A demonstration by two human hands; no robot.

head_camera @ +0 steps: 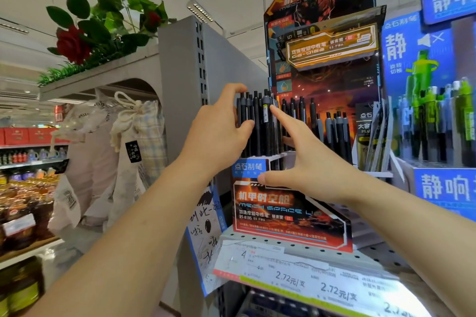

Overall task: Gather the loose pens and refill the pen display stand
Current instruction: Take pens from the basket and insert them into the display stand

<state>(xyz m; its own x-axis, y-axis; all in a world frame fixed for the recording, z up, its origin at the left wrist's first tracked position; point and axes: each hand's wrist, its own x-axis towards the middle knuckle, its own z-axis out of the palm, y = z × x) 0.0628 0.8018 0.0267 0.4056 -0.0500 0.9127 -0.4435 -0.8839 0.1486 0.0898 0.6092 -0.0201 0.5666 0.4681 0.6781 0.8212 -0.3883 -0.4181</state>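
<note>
Hidden: the lower ends of the black pens [257,123] sit out of sight behind the front card of the pen display stand [291,216]; my right palm faces away.
Blurred: the price strip [309,283] along the shelf [381,257] edge.
Stand: upright on the shelf, rows of pens standing in its slots.
Left hand [219,134]: fingers and thumb curled round a bundle of pens at the stand's left end.
Right hand [306,162]: fingers straight and spread, forefinger tip touching a pen barrel, holding nothing.
Neighbour: a blue stand [443,188] of green pens, cut off at right.
</note>
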